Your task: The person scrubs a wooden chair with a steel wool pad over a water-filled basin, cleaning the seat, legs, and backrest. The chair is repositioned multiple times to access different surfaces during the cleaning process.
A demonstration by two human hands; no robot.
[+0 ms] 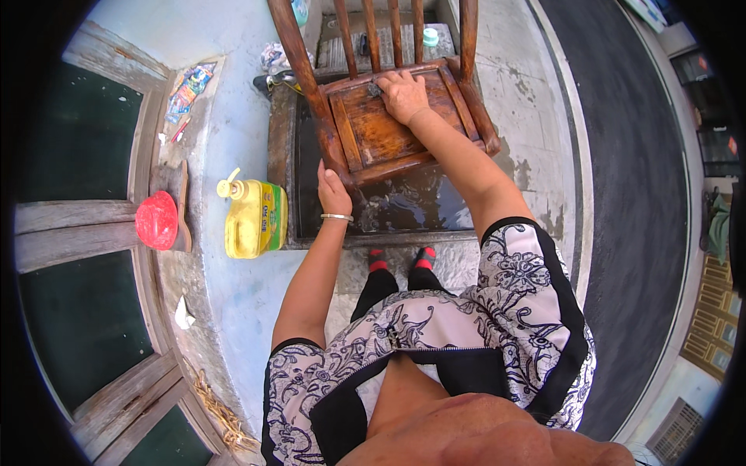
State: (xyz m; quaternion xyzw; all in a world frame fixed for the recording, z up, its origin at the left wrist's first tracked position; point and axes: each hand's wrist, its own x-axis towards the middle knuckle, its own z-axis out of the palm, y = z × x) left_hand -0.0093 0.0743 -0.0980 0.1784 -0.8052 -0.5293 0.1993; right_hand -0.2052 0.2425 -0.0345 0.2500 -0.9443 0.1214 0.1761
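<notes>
A wet brown wooden chair [387, 131] with a spindle back is tipped over a water-filled basin [382, 240], its panelled seat facing me. My right hand [403, 96] lies on the seat's far part, near the backrest. Under its fingertips is a dark grey scouring pad [375, 89], mostly hidden by the fingers. With a bracelet at the wrist, my left hand [334, 194] holds the near left corner of the chair, its fingers partly hidden behind the wood. Rippled dark water [408, 201] shows below the seat.
A yellow pump jug [247, 218] stands left of the basin. On the window ledge are a red plastic bowl [157, 220] and colourful packets [190, 90]. Beyond the chair, a mint-green lidded item [430, 37] sits on a ridged slab [341, 53]. A paved road [618, 175] runs along the right.
</notes>
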